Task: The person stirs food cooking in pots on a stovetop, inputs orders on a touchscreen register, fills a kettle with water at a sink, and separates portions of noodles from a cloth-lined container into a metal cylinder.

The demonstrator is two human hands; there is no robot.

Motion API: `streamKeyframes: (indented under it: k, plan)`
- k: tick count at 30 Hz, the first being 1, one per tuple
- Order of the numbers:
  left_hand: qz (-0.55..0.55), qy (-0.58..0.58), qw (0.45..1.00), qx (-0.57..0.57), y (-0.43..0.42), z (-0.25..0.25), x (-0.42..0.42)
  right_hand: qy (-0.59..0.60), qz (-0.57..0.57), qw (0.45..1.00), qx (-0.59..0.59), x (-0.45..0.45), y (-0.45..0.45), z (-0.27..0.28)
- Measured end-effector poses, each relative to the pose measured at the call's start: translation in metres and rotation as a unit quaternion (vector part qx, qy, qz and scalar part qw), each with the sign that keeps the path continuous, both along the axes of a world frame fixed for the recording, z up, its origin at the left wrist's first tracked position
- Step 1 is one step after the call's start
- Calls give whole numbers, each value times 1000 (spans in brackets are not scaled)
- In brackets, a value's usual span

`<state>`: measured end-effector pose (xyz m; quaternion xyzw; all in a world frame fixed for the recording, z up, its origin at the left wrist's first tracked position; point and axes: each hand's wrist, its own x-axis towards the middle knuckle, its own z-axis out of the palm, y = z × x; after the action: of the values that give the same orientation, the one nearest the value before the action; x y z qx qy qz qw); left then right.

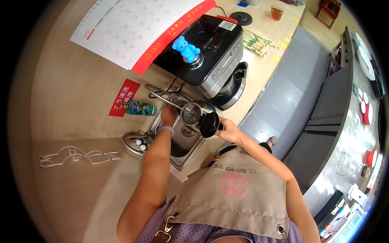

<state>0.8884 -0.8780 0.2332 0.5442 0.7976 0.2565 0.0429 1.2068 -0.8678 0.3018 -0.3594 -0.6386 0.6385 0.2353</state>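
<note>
A glass coffee carafe (191, 114) with a black lid and handle is held over the metal sink (178, 156). My right hand (229, 130) is closed around its black handle, and the black lid (210, 124) stands tipped open toward me. Above the carafe's mouth reaches the thin curved spout of a faucet (160, 94). My left hand (168, 116) is at the sink's far-left side, close to the faucet's base; its fingertips are largely hidden, so their grip does not show. A green patterned bottle (141, 108) lies just left of that hand.
A black coffee maker (198, 52) with a blue bear figure (186, 49) stands behind the sink. A second tap (135, 143) is at the sink's left. Clear straps (77, 156) lie on the left surface. Farther back are wrapped sticks (259, 42) and a glass of tea (276, 13).
</note>
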Motion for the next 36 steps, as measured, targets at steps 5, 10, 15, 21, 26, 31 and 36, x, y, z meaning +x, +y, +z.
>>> streamKeyframes:
  k: [5, 10, 15, 21, 26, 31, 36]
  plan:
    - [13, 16, 1000, -8, 2, 0, 0, -6, -3, 1000, -14, 0, 1, 2]
    - [10, 40, 999, -33, 1, 7, 5, 16, -3, 1000, 8, -1, 0, 2]
    - [17, 20, 1000, -17, 2, -3, 0, 21, -11, 1000, 18, 0, -1, 1]
    - [14, 18, 999, -33, 4, -4, 0, 18, -9, 1000, 15, 2, -1, 11]
    - [26, 21, 999, -34, 6, -4, 0, 11, -16, 999, 29, 2, 0, 12]
    - [23, 51, 997, -46, 6, -1, 3, -7, -12, 1000, 15, 4, -1, 21]
    - [13, 59, 997, -37, 7, 2, 5, -49, 13, 998, 21, 5, 3, 27]
